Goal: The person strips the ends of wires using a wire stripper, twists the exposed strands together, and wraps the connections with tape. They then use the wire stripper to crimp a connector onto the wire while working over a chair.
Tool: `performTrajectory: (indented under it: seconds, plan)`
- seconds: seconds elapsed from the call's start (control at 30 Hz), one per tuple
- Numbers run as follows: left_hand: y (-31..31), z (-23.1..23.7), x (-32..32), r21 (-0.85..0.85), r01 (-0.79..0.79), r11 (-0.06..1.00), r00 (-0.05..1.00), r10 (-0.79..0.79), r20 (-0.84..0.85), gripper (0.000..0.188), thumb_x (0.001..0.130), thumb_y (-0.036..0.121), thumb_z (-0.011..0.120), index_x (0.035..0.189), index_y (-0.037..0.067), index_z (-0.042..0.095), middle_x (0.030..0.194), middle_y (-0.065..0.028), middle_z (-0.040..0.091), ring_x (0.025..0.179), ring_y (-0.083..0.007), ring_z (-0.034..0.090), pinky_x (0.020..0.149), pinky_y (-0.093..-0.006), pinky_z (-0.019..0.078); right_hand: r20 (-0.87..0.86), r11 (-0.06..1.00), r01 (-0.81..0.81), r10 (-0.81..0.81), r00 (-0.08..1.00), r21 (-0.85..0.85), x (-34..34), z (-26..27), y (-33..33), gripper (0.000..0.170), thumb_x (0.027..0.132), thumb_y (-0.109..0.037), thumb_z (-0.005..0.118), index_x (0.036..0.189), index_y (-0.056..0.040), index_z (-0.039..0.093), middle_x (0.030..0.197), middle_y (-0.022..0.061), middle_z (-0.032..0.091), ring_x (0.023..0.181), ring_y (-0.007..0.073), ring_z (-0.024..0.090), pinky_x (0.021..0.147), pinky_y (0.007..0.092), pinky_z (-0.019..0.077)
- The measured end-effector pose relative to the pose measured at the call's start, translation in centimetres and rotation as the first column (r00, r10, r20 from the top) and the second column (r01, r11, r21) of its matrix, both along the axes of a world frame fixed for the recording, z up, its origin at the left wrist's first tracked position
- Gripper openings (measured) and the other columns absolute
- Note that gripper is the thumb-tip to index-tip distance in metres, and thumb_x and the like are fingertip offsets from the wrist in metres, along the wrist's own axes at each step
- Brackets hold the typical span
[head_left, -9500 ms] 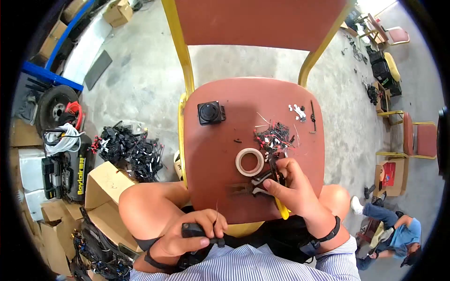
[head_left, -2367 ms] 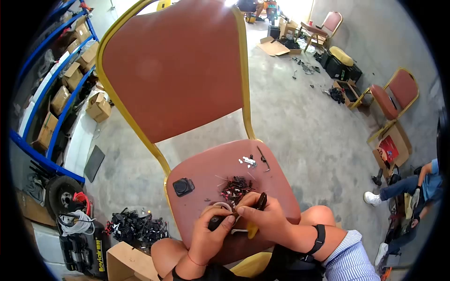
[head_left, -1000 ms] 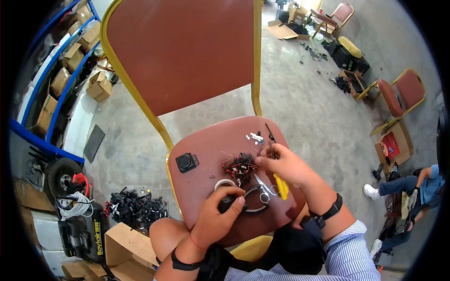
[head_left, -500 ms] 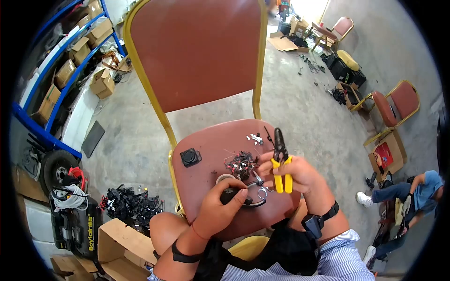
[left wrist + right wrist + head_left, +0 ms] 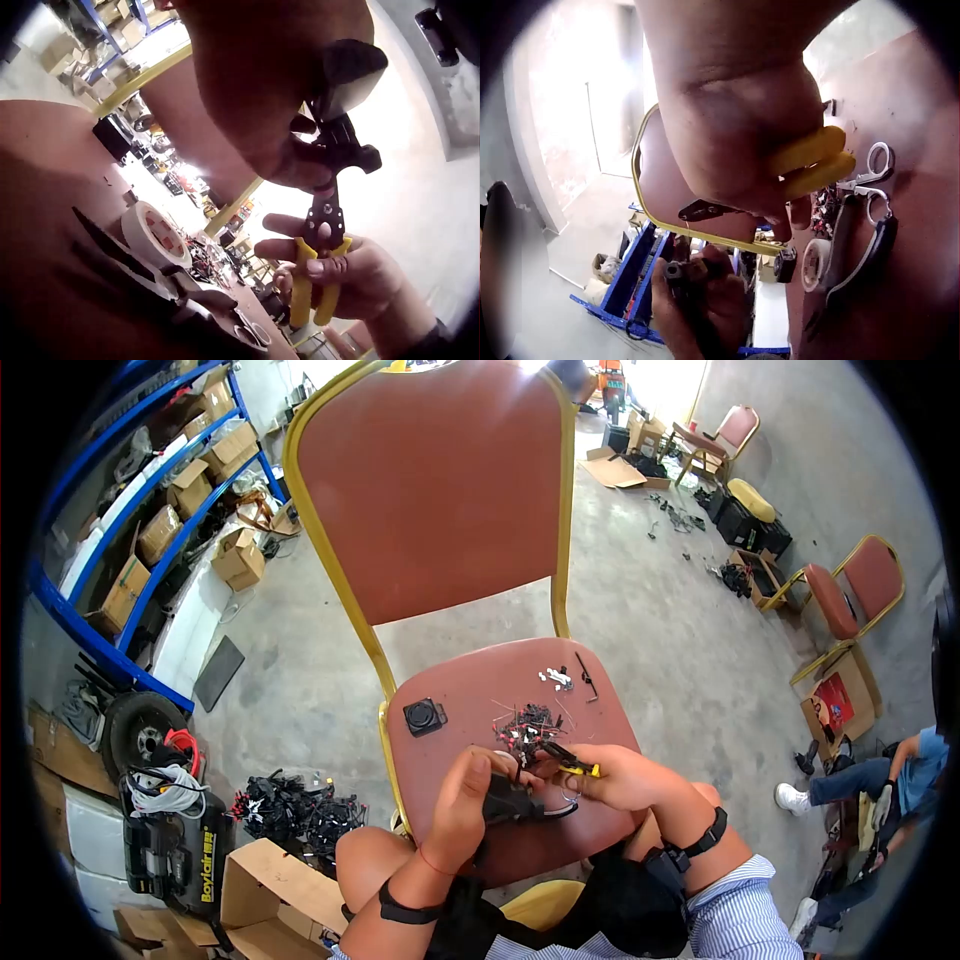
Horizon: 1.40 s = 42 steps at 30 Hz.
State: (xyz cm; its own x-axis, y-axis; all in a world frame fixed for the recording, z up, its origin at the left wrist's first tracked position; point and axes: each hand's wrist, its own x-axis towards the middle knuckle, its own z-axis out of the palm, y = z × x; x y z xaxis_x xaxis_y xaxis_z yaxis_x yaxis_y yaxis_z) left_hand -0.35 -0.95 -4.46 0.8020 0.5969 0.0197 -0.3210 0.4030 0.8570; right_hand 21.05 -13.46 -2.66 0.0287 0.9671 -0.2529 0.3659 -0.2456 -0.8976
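Note:
My left hand grips a black part over the front of the red chair seat. Its fingers curl round the same black piece in the left wrist view. My right hand holds yellow-handled pliers, whose dark jaws reach the small black end of that part; contact is unclear. In the right wrist view the yellow handles lie in the right hand. Below the hands rest a tape roll, silver scissors and another tool with long curved handles.
A pile of cut wire bits, white pieces, a thin black rod and a square black device lie on the seat. An open carton stands at lower left. A seated person is at right.
My right hand has tilted the pliers down and brought them left to the black part. The left hand has turned upward, still gripping that part. The head view has shifted slightly.

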Motion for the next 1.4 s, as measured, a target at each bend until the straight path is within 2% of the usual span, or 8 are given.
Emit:
performTrajectory:
  seconds: [0.2,0.3,0.4,0.5,0.7,0.9,1.0,1.4]
  plan:
    - [0.0,1.4,0.2,0.053,-0.088,0.995,0.989,0.093,-0.114,0.055,0.109,0.049,0.039,0.093,0.000,0.056,0.091,-0.0146,0.061,0.092,-0.0256,0.065,0.085,-0.0369,0.0527,0.036,0.999,-0.014,0.016,0.999,-0.052,-0.6,-0.2,0.7,0.050,0.097,-0.008,0.062,0.145,-0.0007,0.051,0.128,0.0245,0.066,0.119,0.0376,0.063,0.101,0.0404,0.0484]
    - [-0.1,1.7,0.2,0.171,-0.115,0.979,0.967,0.150,-0.205,0.055,0.110,0.048,0.038,0.092,0.000,0.058,0.089,-0.0121,0.062,0.087,-0.0207,0.063,0.081,-0.0322,0.0511,0.013,0.991,0.000,0.001,1.000,-0.134,-1.2,-0.2,0.6,0.038,0.102,-0.007,0.060,0.139,-0.0030,0.059,0.127,0.0120,0.069,0.121,0.0207,0.062,0.103,0.0325,0.0475]
    - [-0.1,1.7,0.5,0.175,-0.140,0.974,0.964,0.175,-0.200,0.054,0.110,0.046,0.037,0.091,0.001,0.060,0.089,-0.0102,0.063,0.083,-0.0169,0.060,0.079,-0.0295,0.0493,0.093,0.991,-0.032,0.044,0.995,-0.132,-1.5,0.8,0.8,0.037,0.101,-0.007,0.060,0.138,-0.0032,0.060,0.124,0.0115,0.070,0.119,0.0205,0.063,0.103,0.0323,0.0469]
    - [-0.1,1.9,0.4,0.218,-0.147,0.965,0.959,0.193,-0.206,0.054,0.110,0.046,0.037,0.091,0.001,0.060,0.090,-0.0088,0.064,0.081,-0.0146,0.058,0.078,-0.0282,0.0481,-0.099,0.988,-0.034,0.019,0.995,-0.152,-1.8,2.0,0.9,0.037,0.101,-0.004,0.059,0.138,-0.0034,0.060,0.123,0.0098,0.070,0.118,0.0194,0.063,0.103,0.0317,0.0469]
    - [0.1,2.0,-0.3,0.236,-0.172,0.956,0.952,0.223,-0.209,0.050,0.112,0.040,0.037,0.094,0.000,0.060,0.092,-0.0092,0.067,0.086,-0.0140,0.061,0.082,-0.0288,0.0498,-0.104,0.986,0.006,-0.023,0.994,-0.166,-2.1,0.7,0.6,0.037,0.101,0.002,0.055,0.138,-0.0012,0.059,0.127,0.0089,0.069,0.121,0.0170,0.061,0.104,0.0309,0.0463]
    - [0.0,1.8,-0.6,0.187,-0.154,0.970,0.956,0.194,-0.218,0.047,0.112,0.039,0.039,0.101,0.000,0.063,0.092,-0.0055,0.067,0.087,-0.0108,0.061,0.080,-0.0268,0.0508,0.041,0.977,0.063,-0.056,0.998,-0.202,-2.8,1.8,0.7,0.046,0.099,-0.001,0.057,0.144,-0.0009,0.052,0.131,0.0158,0.066,0.124,0.0245,0.061,0.106,0.0341,0.0455]
    - [-0.5,1.8,-0.1,0.217,-0.168,0.962,0.939,0.223,-0.262,0.052,0.111,0.045,0.040,0.096,0.001,0.062,0.085,-0.0047,0.066,0.076,-0.0114,0.060,0.074,-0.0269,0.0506,0.061,0.991,0.059,-0.051,0.997,-0.124,-2.8,1.5,0.3,0.051,0.093,-0.004,0.053,0.144,-0.0022,0.050,0.130,0.0261,0.064,0.125,0.0399,0.060,0.104,0.0418,0.0464]
    - [-0.2,1.5,-0.1,0.278,-0.095,0.956,0.876,0.213,-0.433,0.050,0.112,0.040,0.040,0.104,0.000,0.068,0.087,-0.0050,0.066,0.081,-0.0113,0.058,0.075,-0.0279,0.0486,-0.011,0.979,0.061,-0.064,0.998,-0.195,-3.9,1.7,0.9,0.053,0.092,0.002,0.049,0.145,-0.0041,0.050,0.130,0.0259,0.064,0.126,0.0398,0.060,0.102,0.0422,0.0473]
